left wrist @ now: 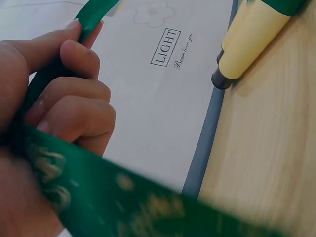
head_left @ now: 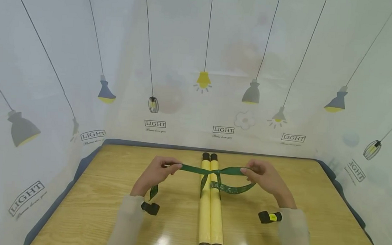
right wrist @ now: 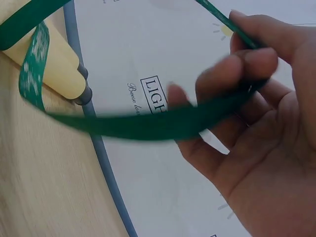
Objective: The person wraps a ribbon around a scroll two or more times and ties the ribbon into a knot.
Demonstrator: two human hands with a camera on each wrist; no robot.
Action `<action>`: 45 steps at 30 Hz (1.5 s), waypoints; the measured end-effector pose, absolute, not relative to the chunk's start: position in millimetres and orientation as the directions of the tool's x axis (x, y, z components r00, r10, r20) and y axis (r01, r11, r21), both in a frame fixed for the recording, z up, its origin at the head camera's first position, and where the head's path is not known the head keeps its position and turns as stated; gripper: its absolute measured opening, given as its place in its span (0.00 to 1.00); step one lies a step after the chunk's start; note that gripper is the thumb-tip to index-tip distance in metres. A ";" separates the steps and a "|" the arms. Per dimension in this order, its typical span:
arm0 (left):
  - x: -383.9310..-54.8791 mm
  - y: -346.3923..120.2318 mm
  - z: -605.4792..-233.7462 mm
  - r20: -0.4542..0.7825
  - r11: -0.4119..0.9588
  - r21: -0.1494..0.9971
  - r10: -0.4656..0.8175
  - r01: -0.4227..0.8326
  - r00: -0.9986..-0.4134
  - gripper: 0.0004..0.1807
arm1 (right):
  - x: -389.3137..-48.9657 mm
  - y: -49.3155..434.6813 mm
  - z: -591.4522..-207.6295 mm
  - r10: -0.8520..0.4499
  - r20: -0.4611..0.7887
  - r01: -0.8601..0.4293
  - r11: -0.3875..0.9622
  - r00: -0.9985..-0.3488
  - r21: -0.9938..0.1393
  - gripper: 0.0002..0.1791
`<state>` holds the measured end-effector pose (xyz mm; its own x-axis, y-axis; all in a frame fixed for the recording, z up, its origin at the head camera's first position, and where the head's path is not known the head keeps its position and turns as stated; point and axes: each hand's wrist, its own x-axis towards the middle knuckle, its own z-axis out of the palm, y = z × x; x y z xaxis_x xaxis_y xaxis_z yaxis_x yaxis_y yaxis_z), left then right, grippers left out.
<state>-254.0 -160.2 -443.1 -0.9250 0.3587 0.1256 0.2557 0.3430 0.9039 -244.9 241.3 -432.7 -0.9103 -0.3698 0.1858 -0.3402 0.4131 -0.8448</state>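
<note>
Two yellow tubes (head_left: 205,211) with dark end caps lie side by side, pointing away from me. A green ribbon (head_left: 195,169) crosses over itself above their far part, and more of it hangs down along the tubes. My left hand (head_left: 158,174) pinches the ribbon left of the tubes; its tail hangs under that hand. On the other side, my right hand (head_left: 267,178) pinches the ribbon between thumb and fingers, and a slack loop sags below. Pale lettering or pattern shows on the ribbon (left wrist: 123,197) in the left wrist view. The right wrist view shows the sagging ribbon (right wrist: 138,127) blurred.
The wooden table (head_left: 112,192) reaches a dark blue edge (head_left: 168,147) at the back and sides. Behind it hangs a white covering (head_left: 193,37) printed with lamps and the word LIGHT. Black straps (head_left: 150,208) with small devices sit on both wrists.
</note>
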 end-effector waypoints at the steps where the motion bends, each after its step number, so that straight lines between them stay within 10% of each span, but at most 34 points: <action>1: -253.8 -161.5 -444.1 0.124 0.355 0.899 0.356 0.257 -0.926 0.12 | -244.3 242.9 -433.2 -0.364 0.184 -0.338 0.420 -0.913 -0.842 0.11; 33: -241.5 -247.2 -479.3 -0.048 0.500 0.859 0.299 0.113 -0.953 0.22 | -230.6 324.8 -473.9 -0.211 0.012 -0.153 0.670 -0.977 -0.727 0.21; 45: -239.3 -264.4 -484.8 -0.074 0.623 0.757 0.383 0.199 -0.921 0.12 | -230.7 328.5 -479.4 -0.230 -0.040 -0.130 0.678 -0.972 -0.723 0.20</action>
